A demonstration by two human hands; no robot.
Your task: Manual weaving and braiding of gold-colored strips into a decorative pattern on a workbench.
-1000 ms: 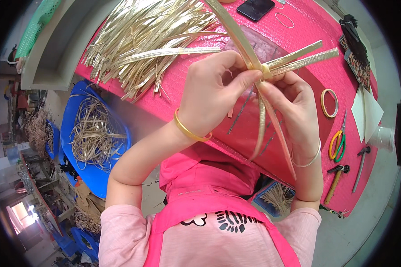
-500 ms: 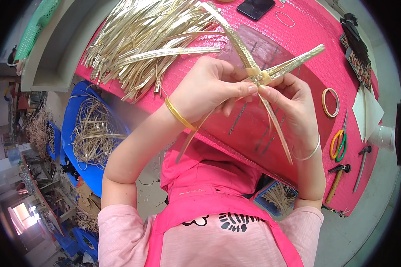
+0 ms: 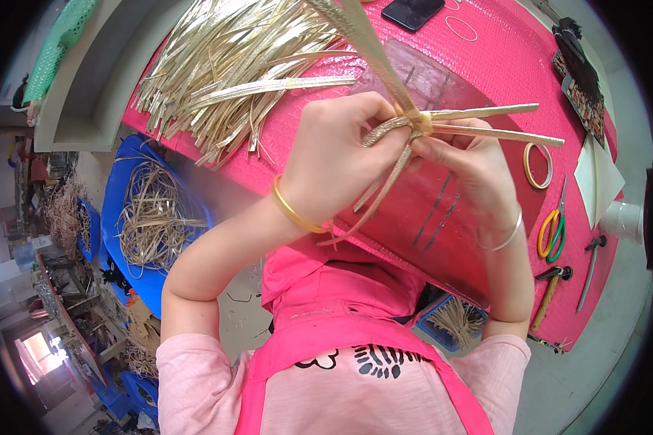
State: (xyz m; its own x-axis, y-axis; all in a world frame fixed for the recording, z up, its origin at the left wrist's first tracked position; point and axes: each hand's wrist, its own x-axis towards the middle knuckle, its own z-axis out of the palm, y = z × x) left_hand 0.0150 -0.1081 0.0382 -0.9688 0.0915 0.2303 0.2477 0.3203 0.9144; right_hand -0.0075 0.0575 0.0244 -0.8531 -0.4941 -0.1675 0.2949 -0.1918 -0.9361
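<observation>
Flat gold strips (image 3: 370,54) cross at a knot wrapped with pale yellow tape, held up over the table between my two hands. My left hand (image 3: 348,145) is closed on a strip that curls round beside the knot. The fingers of my right hand (image 3: 471,159) pinch the strips at the knot's lower right. Two strip ends stick out to the right past my right hand, a wide one points up and away, and others hang down below the knot. My fingertips partly cover the crossing.
A heap of gold strips (image 3: 225,65) lies on the pink table at the far left. A dark red mat (image 3: 413,210) is under my hands. To the right are a tape roll (image 3: 537,166), scissors (image 3: 552,233), and a hammer (image 3: 550,297). Tangled strips fill a blue bin (image 3: 112,188); a phone (image 3: 411,11) lies behind.
My left hand has bent one strip round beside the knot. The right-hand strip ends have swung lower and spread apart, and the hanging strips have shifted left.
</observation>
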